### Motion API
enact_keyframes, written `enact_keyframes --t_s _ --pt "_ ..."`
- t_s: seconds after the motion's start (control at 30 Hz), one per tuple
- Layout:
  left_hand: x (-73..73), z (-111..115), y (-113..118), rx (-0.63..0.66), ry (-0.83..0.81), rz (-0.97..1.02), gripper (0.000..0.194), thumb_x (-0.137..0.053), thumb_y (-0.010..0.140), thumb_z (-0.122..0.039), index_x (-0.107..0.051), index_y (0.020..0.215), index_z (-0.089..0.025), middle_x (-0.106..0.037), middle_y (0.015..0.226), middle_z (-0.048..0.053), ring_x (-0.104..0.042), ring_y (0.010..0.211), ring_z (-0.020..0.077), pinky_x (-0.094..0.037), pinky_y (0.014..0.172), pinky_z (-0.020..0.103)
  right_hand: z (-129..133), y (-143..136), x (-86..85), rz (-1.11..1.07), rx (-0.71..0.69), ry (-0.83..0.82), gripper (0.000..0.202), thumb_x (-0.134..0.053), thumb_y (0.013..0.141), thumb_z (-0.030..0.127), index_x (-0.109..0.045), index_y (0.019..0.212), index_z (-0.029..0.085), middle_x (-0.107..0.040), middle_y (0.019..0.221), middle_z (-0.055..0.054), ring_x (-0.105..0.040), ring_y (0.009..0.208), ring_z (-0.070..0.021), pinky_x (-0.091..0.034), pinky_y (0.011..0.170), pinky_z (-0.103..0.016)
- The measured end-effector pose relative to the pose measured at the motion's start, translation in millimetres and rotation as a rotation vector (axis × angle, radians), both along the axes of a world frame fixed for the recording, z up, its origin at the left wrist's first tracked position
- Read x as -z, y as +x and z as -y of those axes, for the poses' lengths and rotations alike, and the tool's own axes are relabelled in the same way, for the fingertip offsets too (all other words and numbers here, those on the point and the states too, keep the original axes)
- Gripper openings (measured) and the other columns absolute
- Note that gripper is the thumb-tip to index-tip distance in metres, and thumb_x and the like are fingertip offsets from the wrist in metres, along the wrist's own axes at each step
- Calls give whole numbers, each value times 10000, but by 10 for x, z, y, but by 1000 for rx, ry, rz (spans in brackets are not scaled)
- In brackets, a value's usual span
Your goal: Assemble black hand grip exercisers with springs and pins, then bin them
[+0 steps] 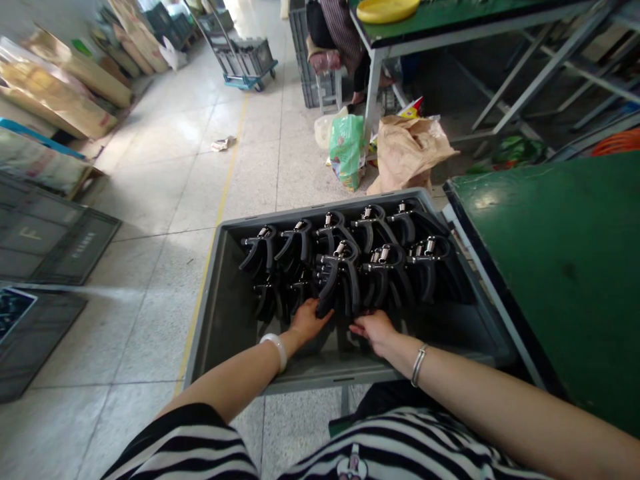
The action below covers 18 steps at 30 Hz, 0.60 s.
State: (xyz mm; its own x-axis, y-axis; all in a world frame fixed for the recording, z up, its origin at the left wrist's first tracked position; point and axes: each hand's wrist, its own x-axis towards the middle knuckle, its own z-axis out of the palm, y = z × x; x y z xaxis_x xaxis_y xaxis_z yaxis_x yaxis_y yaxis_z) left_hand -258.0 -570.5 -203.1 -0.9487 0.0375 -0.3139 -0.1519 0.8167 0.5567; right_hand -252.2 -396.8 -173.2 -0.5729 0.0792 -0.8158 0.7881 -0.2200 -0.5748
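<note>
Green table, right of frame: bare where it shows. Grey crate, centre: two rows of black hand grippers fill its far half; near strip unfilled, so packing looks partway. Left hand, lower centre, curls around one gripper's handle; right hand lies fingers down beside it, grasp unclear.

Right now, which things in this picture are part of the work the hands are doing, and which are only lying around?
In hand:
- left hand, on a black hand gripper
- right hand, at the row beside it
- grey crate holding the grippers

Lying about:
- green table
- brown paper bag
- green plastic bag
- yellow dish
- trolley
- seated person
</note>
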Motion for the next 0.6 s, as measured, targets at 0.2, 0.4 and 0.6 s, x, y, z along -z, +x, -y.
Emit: enact_keyframes --t_s 0.2,0.4,0.6 --pt "43 -36 24 -43 70 14 337 -648 694 -360 -613 942 -134 -637 940 90 -598 871 193 -479 785 311 -22 13 -113 34 -70 -47 280 -613 536 -11 -545 746 161 -599 738 -27 -607 656 -148 -538 557 -250" --pt "13 -55 -28 -135 167 16 326 -691 637 -340 -598 882 -145 -648 814 46 -601 769 180 -492 693 293 18 51 -245 86 -207 -46 307 -630 537 43 -565 808 172 -608 811 -35 -579 721 -169 -518 509 -263" --pt "-18 -43 -97 -307 373 181 218 -656 675 -329 -561 738 -143 -526 551 -39 -509 487 95 -427 474 216 -92 7 -164 102 -230 -8 347 -585 554 20 -539 857 185 -603 794 -23 -576 720 -159 -497 554 -263"
